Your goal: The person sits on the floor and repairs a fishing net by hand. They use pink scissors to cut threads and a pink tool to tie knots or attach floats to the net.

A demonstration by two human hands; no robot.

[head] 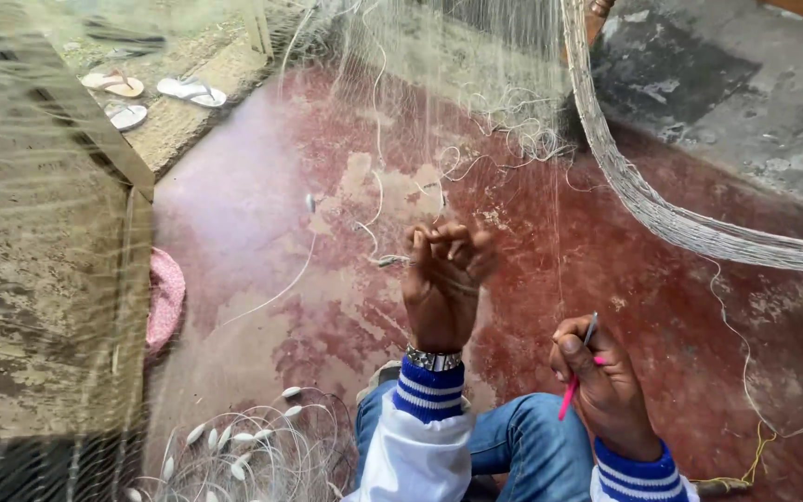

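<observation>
Two hands work at one fishing net, a fine pale mesh that hangs down over the worn red floor and takes up most of the view. One thick bundled net rope sweeps from the top of the net down to the right. Left of the net stands a weathered low wall, and beyond its far end three sandals lie on rough ground. A pink cloth sits at the foot of that wall. Below the net, by the person's knee, one heap of line with small white floats is coiled on the floor; I count roughly ten floats, though some are tangled under.

The left hand is raised into the net, fingers bunched tight and pinching a few strands of mesh together. The right hand, lower and to the right of the net's hanging edge, is closed around one pink-handled netting needle, its grey tip pointing up.

Judging by this, the step is mending or knotting: mesh gathered, tool ready. The next move seems to call for bringing the needle up to the pinched strands while the mesh stays taut.
</observation>
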